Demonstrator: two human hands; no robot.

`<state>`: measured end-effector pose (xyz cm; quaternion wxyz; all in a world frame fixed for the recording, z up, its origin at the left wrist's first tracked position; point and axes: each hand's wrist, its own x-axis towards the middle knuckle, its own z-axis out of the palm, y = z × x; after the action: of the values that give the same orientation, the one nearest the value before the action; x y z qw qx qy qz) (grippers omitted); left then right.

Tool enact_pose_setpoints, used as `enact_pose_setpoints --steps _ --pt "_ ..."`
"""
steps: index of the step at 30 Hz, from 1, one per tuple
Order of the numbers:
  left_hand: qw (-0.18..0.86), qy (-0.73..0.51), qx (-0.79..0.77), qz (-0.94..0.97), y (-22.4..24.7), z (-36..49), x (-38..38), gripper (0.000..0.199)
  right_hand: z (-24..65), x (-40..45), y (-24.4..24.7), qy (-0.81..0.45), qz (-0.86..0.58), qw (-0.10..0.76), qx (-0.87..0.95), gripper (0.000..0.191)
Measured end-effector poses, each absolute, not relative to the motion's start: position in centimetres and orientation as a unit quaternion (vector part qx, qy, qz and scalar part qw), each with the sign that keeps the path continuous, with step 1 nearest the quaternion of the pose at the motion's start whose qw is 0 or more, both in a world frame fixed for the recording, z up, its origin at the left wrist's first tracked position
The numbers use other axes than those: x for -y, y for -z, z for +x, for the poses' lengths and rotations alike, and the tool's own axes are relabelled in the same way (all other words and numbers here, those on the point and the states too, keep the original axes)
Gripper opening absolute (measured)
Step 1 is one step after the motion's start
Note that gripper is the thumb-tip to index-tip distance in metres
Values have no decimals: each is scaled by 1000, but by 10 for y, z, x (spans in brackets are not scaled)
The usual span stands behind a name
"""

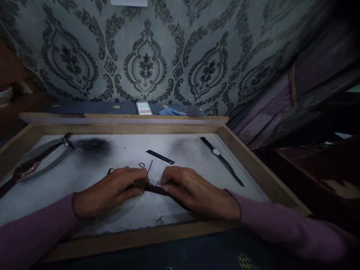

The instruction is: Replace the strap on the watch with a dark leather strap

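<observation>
Near the front middle of a wooden-framed white tray (126, 129), my left hand (112, 189) is closed on the rounded brown end of a dark strap, which looks like a watch. My right hand (194, 187) pinches the same dark strap (157, 189) a little to the right, with a small shiny part at its fingertips. The strap's right end runs under my right hand and is partly hidden. Just beyond my hands lie a flat black blade (160, 156), a thin black stick (150, 166) and a small black ring (141, 165).
At the tray's left lies a large watch (26, 168) with a brown strap and a grey band. A slim black-strapped watch (216, 152) lies at the right. Behind the tray's raised rim are a blue cloth (172, 111) and a small white packet (144, 108).
</observation>
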<state>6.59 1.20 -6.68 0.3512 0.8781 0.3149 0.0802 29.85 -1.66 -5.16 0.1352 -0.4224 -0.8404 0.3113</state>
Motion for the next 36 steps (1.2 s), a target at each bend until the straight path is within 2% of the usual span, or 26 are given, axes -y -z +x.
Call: enact_pose_setpoints --steps 8,15,36 --pt "362 -80 -327 869 67 66 -12 6 291 16 62 -295 -356 112 879 11" --pt "380 -94 -316 864 64 67 -12 8 290 17 66 -305 -339 136 879 12" --pt "376 -62 -360 851 58 64 -16 6 292 16 58 -345 -367 169 847 8"
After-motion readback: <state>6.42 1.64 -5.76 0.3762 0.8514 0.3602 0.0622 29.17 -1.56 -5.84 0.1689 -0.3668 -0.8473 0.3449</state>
